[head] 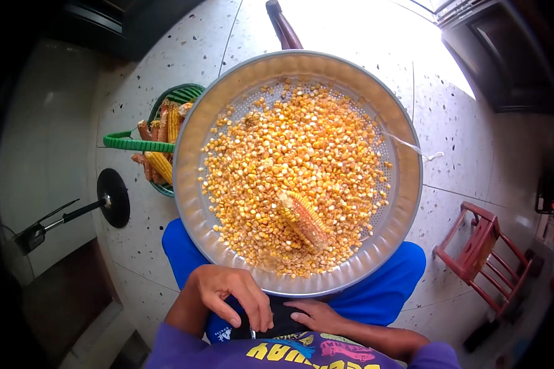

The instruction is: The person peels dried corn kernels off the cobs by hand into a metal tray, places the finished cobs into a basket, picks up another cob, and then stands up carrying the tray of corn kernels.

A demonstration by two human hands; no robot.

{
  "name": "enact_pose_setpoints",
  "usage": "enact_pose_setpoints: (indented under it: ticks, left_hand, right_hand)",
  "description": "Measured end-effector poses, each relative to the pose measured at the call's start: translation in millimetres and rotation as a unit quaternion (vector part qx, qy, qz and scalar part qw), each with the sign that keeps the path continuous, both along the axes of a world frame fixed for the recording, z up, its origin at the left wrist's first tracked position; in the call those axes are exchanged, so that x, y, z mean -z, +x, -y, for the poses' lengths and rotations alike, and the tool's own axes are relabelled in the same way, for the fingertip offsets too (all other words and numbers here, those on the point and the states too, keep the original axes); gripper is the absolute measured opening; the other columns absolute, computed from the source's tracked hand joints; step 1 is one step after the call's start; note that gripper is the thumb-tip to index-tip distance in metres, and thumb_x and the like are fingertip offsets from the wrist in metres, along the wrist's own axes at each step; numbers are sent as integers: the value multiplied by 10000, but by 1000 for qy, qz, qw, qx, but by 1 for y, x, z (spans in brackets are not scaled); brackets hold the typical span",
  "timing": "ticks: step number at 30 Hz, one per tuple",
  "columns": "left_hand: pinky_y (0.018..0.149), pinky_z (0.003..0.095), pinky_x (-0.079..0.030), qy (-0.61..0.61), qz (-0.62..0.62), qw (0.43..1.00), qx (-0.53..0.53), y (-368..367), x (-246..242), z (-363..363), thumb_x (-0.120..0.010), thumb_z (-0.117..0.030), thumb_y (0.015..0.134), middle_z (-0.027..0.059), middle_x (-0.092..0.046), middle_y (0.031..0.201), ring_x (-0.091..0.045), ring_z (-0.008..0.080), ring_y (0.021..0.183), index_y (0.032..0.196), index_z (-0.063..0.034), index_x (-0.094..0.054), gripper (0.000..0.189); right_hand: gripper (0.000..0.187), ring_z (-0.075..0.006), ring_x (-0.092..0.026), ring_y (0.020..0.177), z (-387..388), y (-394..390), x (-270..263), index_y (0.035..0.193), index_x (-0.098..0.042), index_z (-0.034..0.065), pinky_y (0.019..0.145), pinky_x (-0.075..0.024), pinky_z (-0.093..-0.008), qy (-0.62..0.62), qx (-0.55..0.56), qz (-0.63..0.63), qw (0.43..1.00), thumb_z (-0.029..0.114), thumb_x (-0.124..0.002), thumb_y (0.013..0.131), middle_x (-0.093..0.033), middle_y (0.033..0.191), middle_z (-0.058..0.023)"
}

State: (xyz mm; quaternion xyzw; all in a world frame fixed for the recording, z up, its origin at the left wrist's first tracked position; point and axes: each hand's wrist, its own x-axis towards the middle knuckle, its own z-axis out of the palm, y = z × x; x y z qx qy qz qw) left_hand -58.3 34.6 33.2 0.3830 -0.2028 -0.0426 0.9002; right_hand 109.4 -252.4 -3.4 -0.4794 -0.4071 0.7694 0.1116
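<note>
A large round metal pan with a perforated bottom (399,258) rests over my blue-clad thighs. Loose yellow corn kernels (281,157) cover most of its floor. On the kernels lies one partly shelled corn cob (307,219), its bare side pinkish orange. My left hand (235,295) hovers in front of the pan's near rim, thumb and loosely bent fingers apart. Below those fingers is a black item (284,318) in my lap, with a small shiny piece at its edge; what it is cannot be made out. My right hand (316,316) reaches over that black item, palm down and fingers spread.
Left of the pan stands a green woven basket (184,93) with several corn cobs (162,124), partly under the rim. A black round-based stand (113,198) is farther left. A red wooden stool (482,249) stands right. White string (411,146) hangs over the rim.
</note>
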Motion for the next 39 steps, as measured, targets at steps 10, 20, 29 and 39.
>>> enact_pose_setpoints:
  ticks: [10, 20, 29, 39]
  left_hand:
    - [1156, 417, -387, 44, -360, 922, 136, 9, -82, 54, -573, -418, 1037, 152, -537, 1472, -502, 259, 1366, 1462, -2, -506, 598]
    - [1102, 354, -395, 113, -567, 763, 288, 54, -158, 113, -296, -605, 1081, 82, -561, 1439, -519, 211, 1297, 1491, -79, -502, 698]
    - [1146, 365, -382, 205, -561, 738, 314, 154, -201, 176, -278, -577, 1096, 144, -559, 1439, -520, 232, 1318, 1468, -63, -523, 681]
    - [1106, 340, -409, 304, -540, 688, 378, 276, -248, 225, -274, -587, 1095, 117, -601, 1375, -550, 200, 1254, 1418, -63, -563, 680]
  right_hand:
    - [491, -375, -533, 1313, 24, 1, -127, 1389, -590, 66, 1112, -424, -442, -7, 86, -11, 996, 410, -500, 1051, -554, 1410, -213]
    - [501, -370, -537, 1314, 53, 40, -232, 1352, -627, 68, 1110, -423, -449, -55, 176, 18, 983, 438, -497, 1039, -596, 1379, -214]
    - [475, -371, -569, 1270, 103, 119, -267, 1350, -638, 94, 1081, -448, -440, -9, 271, 44, 961, 429, -498, 1043, -602, 1356, -208]
    - [500, -400, -588, 1222, 157, 184, -297, 1347, -636, 83, 1073, -455, -440, -12, 326, 32, 945, 455, -491, 1046, -627, 1296, -233]
